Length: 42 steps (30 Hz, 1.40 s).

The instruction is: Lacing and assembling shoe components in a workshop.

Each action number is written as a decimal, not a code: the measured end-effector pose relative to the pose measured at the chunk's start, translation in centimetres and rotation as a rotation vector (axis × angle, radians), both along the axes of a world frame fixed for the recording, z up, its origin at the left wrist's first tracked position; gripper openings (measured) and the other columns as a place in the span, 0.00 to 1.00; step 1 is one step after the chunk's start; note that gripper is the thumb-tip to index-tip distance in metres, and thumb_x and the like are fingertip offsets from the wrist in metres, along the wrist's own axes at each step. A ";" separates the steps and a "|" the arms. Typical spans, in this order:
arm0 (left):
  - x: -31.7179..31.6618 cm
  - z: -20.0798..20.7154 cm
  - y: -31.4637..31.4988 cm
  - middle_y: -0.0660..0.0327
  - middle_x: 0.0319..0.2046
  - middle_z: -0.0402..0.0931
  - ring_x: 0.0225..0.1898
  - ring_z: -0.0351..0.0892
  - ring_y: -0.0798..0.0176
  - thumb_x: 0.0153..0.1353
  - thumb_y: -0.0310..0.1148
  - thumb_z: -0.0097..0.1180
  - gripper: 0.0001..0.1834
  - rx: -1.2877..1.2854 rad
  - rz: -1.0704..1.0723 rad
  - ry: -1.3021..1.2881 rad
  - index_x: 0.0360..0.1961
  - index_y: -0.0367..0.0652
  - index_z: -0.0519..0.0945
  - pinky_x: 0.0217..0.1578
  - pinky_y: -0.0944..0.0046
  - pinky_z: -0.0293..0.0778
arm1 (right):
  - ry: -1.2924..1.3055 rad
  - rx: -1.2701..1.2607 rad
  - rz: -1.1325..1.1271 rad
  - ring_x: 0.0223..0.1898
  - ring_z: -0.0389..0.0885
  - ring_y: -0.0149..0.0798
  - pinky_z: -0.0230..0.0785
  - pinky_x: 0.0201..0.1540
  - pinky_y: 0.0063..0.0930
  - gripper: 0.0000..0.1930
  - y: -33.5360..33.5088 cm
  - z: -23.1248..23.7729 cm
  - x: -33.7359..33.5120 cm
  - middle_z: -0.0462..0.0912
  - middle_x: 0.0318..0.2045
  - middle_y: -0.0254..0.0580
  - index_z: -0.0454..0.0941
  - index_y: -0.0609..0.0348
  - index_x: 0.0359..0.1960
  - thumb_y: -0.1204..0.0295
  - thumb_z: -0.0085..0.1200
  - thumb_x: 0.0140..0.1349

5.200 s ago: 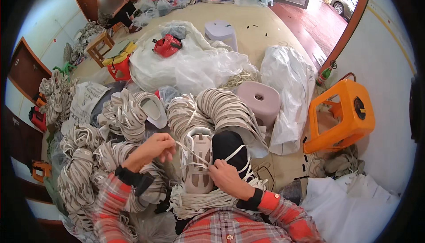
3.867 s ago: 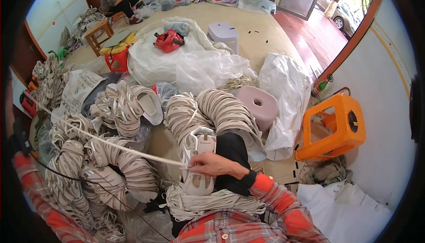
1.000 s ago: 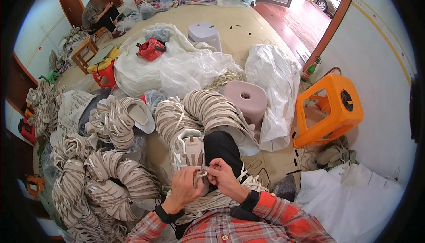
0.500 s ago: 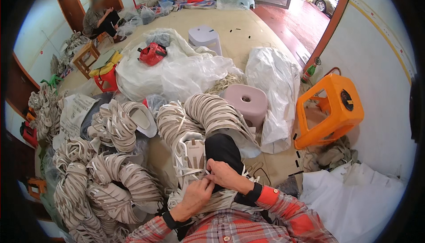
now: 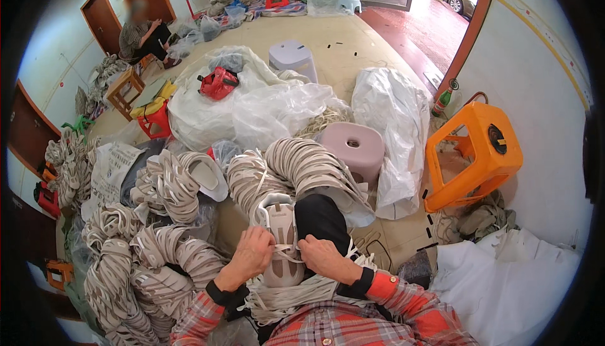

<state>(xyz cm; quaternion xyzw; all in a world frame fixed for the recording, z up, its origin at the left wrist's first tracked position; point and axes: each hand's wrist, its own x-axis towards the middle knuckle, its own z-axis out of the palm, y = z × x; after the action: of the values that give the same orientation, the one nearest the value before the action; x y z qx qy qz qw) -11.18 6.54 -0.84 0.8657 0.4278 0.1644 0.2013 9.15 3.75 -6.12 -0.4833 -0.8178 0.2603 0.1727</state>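
A pale beige shoe upper lies on my lap, toe pointing away from me. My left hand grips its left side and pinches a white lace that runs across it. My right hand holds the other end of that lace at the shoe's right side. A heap of loose white laces rests on my lap under both wrists. Curved rows of stacked beige uppers lie just beyond the shoe.
More stacked uppers pile up at my left. A pink stool and an orange stool on its side stand to the right, with white plastic bags behind. Another person sits far left by the doors.
My left arm, stretched far left pulling a long lace about four seconds ago, has come back to the shoe. Both hands now work close together on the lace.
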 end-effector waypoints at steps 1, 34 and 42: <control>0.1 0.0 0.1 0.52 0.30 0.67 0.35 0.69 0.50 0.49 0.23 0.52 0.06 -0.025 0.008 -0.027 0.30 0.39 0.71 0.37 0.57 0.66 | -0.006 0.019 -0.017 0.25 0.75 0.51 0.69 0.27 0.39 0.06 -0.1 0.2 0.0 0.70 0.25 0.48 0.69 0.63 0.29 0.74 0.51 0.50; -5.9 5.8 9.4 0.55 0.16 0.72 0.18 0.70 0.65 0.49 0.37 0.55 0.12 -0.560 0.175 0.016 0.23 0.37 0.78 0.24 0.63 0.68 | 0.049 -0.491 -0.144 0.21 0.79 0.52 0.73 0.28 0.38 0.15 3.4 2.7 0.4 0.76 0.14 0.55 0.78 0.69 0.21 0.66 0.48 0.49; -7.6 9.5 8.4 0.55 0.22 0.73 0.28 0.73 0.51 0.52 0.35 0.54 0.08 -0.108 0.006 0.204 0.24 0.41 0.76 0.29 0.59 0.68 | 0.541 -0.602 -0.081 0.21 0.77 0.44 0.70 0.27 0.35 0.08 4.1 2.4 -0.2 0.77 0.22 0.50 0.71 0.66 0.34 0.72 0.45 0.56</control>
<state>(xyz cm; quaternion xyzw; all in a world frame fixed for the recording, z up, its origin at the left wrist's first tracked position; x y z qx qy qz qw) -18.76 14.93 8.64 0.8645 0.4569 0.0529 0.2028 8.93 7.90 -3.73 -0.4582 -0.6104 0.5989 0.2425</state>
